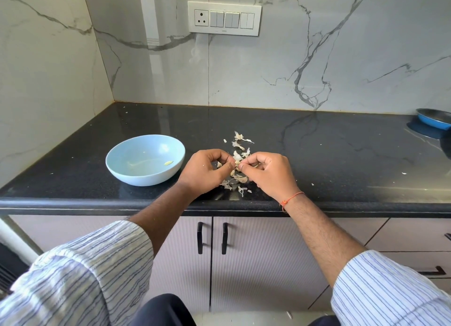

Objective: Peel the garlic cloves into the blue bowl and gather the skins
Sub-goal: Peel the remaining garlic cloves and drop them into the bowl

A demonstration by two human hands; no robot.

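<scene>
A light blue bowl (127,164) stands on the black counter to the left of my hands, with a peeled clove (168,163) inside it. My left hand (203,170) and my right hand (267,171) meet above the counter, and both pinch one small garlic clove (237,165) between their fingertips. Dry garlic skins (240,142) lie scattered behind the hands, and more skins (238,181) lie under and in front of them. Most of the clove is hidden by my fingers.
The black counter (341,159) ends at a rounded front edge near my wrists. A blue pan (434,121) sits at the far right. Marble walls close the back and left side. Small skin flecks dot the counter. Cabinet doors hang below.
</scene>
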